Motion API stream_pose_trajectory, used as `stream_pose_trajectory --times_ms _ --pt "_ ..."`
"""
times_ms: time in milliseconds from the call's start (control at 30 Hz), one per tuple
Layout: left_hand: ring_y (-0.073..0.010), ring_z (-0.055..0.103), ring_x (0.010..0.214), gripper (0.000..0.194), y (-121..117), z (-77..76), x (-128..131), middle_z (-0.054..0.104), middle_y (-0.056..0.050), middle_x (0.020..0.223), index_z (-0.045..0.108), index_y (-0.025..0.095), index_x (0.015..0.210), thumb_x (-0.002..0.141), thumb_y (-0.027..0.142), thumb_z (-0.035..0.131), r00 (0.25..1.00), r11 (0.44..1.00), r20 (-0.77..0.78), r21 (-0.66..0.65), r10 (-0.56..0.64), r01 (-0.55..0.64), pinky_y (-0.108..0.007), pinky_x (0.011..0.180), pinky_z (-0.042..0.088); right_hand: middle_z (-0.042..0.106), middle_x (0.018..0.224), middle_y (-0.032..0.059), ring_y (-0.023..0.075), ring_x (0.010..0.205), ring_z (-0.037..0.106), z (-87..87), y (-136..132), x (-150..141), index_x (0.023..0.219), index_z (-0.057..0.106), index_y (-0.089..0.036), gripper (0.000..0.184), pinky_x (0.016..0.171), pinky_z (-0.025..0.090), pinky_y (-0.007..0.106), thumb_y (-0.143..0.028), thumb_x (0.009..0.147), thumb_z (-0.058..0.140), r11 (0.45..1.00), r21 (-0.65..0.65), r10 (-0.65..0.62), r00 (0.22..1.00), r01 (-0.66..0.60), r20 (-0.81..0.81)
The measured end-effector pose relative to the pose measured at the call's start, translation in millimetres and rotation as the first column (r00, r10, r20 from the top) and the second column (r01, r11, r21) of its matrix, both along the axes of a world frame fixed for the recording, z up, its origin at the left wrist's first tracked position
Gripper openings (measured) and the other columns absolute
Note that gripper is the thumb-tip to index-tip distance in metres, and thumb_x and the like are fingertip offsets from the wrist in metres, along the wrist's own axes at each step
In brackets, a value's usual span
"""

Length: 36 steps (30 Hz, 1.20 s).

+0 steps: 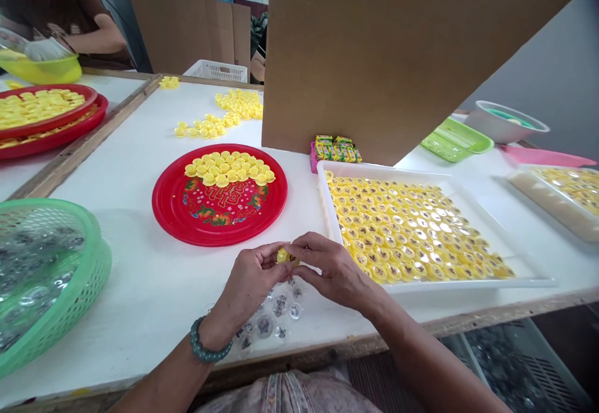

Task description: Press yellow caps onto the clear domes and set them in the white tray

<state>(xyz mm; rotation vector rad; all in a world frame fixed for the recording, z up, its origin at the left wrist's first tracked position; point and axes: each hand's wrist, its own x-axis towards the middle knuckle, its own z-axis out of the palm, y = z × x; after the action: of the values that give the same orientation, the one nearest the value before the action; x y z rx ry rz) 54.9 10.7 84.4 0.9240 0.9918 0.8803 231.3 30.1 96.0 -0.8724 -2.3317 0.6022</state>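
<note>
My left hand point(250, 282) and my right hand point(332, 269) meet over the front of the white table, and both pinch one small yellow cap point(283, 256) between their fingertips. Under the hands lie several clear round lids point(271, 316) with dark prints. A red plate point(168, 204) with several yellow caps along its far side sits just beyond my left hand. To the right of my hands, a white tray point(519, 247) holds rows of finished yellow pieces with clear tops.
A green basket point(79, 288) of clear lids stands at the left edge. Loose yellow caps point(224, 113) lie farther back. A tall cardboard sheet point(374, 57) stands behind the tray. Another person point(70, 20) works at far left near red plates point(56, 135).
</note>
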Motion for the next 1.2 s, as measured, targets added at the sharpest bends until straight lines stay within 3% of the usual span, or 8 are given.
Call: stream_pose_trajectory --times_ms 133,333,467,600,733,1033,1200 --pt "-0.0168 0.061 0.073 0.041 0.6 0.5 2.1 0.068 -0.005 0.081 0.065 0.015 0.108 0.07 0.029 0.072 0.998 0.998 -0.008 -0.021 0.055 -0.055 -0.027 0.068 0.051 0.06 0.097 0.008 0.0179 0.09 0.058 -3.5 -2.5 -2.9 0.122 0.055 -0.023 0.037 0.078 0.051 0.031 -0.016 0.087 0.052 1.0 0.007 -0.024 1.0 0.024 -0.006" --pt "-0.0165 0.062 0.072 0.038 3.1 0.6 3.6 0.069 -0.006 0.085 0.066 0.013 0.104 0.07 0.028 0.072 0.993 0.994 0.038 -0.013 0.108 -0.107 -0.026 0.066 0.051 0.06 0.099 0.008 0.0182 0.089 0.059 -19.6 -16.6 -13.4 0.129 0.047 -0.025 0.045 0.074 0.053 0.031 -0.015 0.085 0.051 0.97 0.093 -0.214 0.972 0.223 -0.092" --pt "-0.0163 0.062 0.069 0.036 3.4 0.3 4.5 0.069 -0.006 0.085 0.067 0.013 0.103 0.07 0.028 0.071 0.991 0.991 0.005 -0.006 0.136 -0.136 -0.025 0.063 0.051 0.061 0.095 0.0082 0.018 0.083 0.061 -25.3 -20.8 -18.7 0.129 0.047 -0.024 0.045 0.07 0.053 0.03 -0.015 0.085 0.052 0.949 0.126 -0.273 0.954 0.288 -0.122" --pt "-0.0165 0.063 0.072 0.033 2.4 -0.7 3.9 0.069 -0.006 0.083 0.066 0.012 0.102 0.073 0.029 0.069 0.99 0.99 0.015 -0.008 0.137 -0.137 -0.025 0.065 0.051 0.061 0.092 0.0055 0.0149 0.077 0.06 -26.8 -17.3 -18.8 0.121 0.054 -0.026 0.039 0.067 0.053 0.028 -0.016 0.083 0.058 0.955 0.042 -0.278 0.939 0.292 -0.2" --pt "-0.0199 0.064 0.082 0.038 1.7 5.0 2.9 0.069 -0.009 0.092 0.064 0.013 0.105 0.071 0.028 0.072 0.985 0.994 0.151 -0.075 0.088 -0.077 -0.027 0.071 0.051 0.06 0.089 0.0027 0.0115 0.069 0.058 -24.0 -14.0 -14.4 0.118 0.057 -0.026 0.045 0.064 0.052 0.025 -0.023 0.076 0.07 0.956 -0.079 -0.294 0.916 0.283 -0.271" --pt "-0.0229 0.063 0.092 0.04 -0.8 11.5 0.8 0.068 -0.011 0.1 0.065 0.014 0.104 0.068 0.029 0.076 0.979 0.994 0.197 -0.107 0.045 -0.024 -0.029 0.077 0.051 0.062 0.09 0.0034 0.0121 0.07 0.06 -16.0 -15.5 -10.4 0.107 0.062 -0.024 0.029 0.065 0.053 0.025 -0.019 0.078 0.065 0.953 -0.099 -0.302 0.916 0.286 -0.264" --pt "-0.0224 0.063 0.093 0.035 -3.6 11.6 -2.8 0.067 -0.011 0.104 0.064 0.015 0.108 0.079 0.034 0.065 0.972 0.994 0.226 -0.104 0.066 -0.043 -0.031 0.079 0.052 0.063 0.087 0.003 0.0131 0.073 0.06 -13.1 -18.1 -12.0 0.101 0.063 -0.022 0.024 0.067 0.052 0.026 -0.024 0.078 0.067 0.939 -0.186 -0.335 0.891 0.289 -0.308"
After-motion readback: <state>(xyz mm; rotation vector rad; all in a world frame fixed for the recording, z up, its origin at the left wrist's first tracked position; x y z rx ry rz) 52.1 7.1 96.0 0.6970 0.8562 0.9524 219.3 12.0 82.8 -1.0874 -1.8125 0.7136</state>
